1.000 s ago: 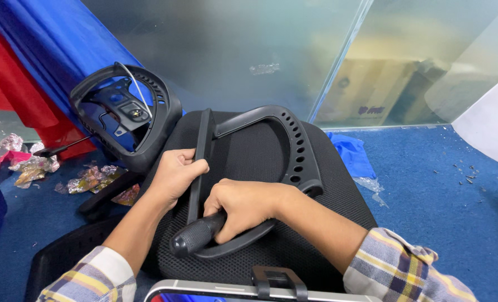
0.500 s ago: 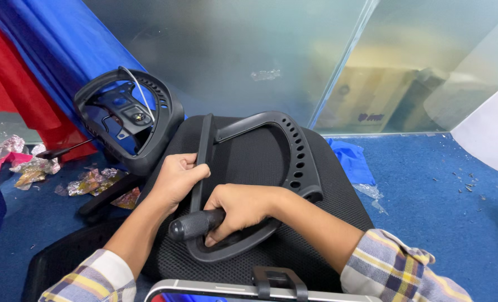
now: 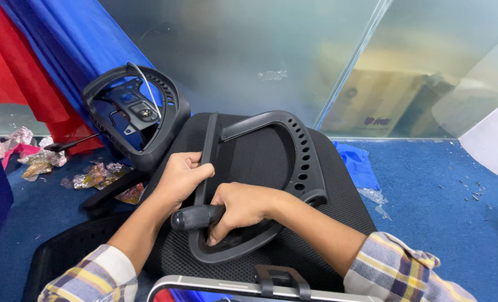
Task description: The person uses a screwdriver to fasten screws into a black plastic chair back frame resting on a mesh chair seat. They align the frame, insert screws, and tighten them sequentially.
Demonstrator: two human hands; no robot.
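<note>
A black plastic chair armrest (image 3: 271, 184), a D-shaped loop with a row of holes along its curved right side, lies flat on the black mesh chair seat (image 3: 338, 184), near the middle of the scene. Its straight bar runs near to far along the left of the loop, and the curve bulges right.

The left hand (image 3: 179, 179) is closed around that straight bar about halfway along it. The right hand (image 3: 240, 210) is clenched on a dark, ribbed tool handle (image 3: 196, 217) that points left, lying across the near end of the armrest; the working end is hidden under the fingers, so it is probably a screwdriver.

To the far left a second armrest (image 3: 134, 120) leans against blue cloth (image 3: 75, 50). Crumpled foil scraps (image 3: 39, 162) lie on the blue carpet (image 3: 445, 207).
</note>
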